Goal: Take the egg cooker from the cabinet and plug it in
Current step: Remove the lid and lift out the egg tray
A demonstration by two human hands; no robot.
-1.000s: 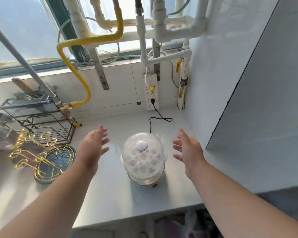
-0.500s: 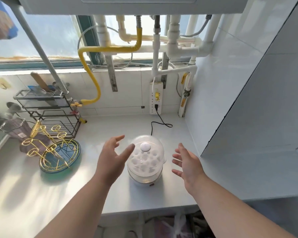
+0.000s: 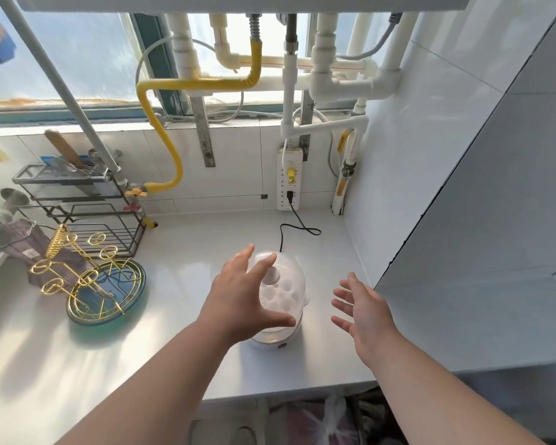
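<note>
The egg cooker [image 3: 284,293], white with a clear domed lid and a white knob, stands on the pale countertop [image 3: 180,348]. Its black cord [image 3: 297,228] runs back to a black plug seated in the white power strip [image 3: 289,179] on the back wall. My left hand [image 3: 241,300] is spread open in front of the dome's left side, fingers apart; whether it touches the lid is unclear. My right hand [image 3: 363,311] hovers open to the right of the cooker, clear of it.
A gold wire rack on a blue-green plate [image 3: 106,290] and a black wire shelf [image 3: 77,203] stand at left. A yellow hose [image 3: 161,133] and white pipes [image 3: 321,81] run along the back wall. A white tiled wall [image 3: 463,187] bounds the right side.
My left hand has moved right, from beside the cooker to in front of its dome. My right hand stays to the right. The camera has tilted up.
</note>
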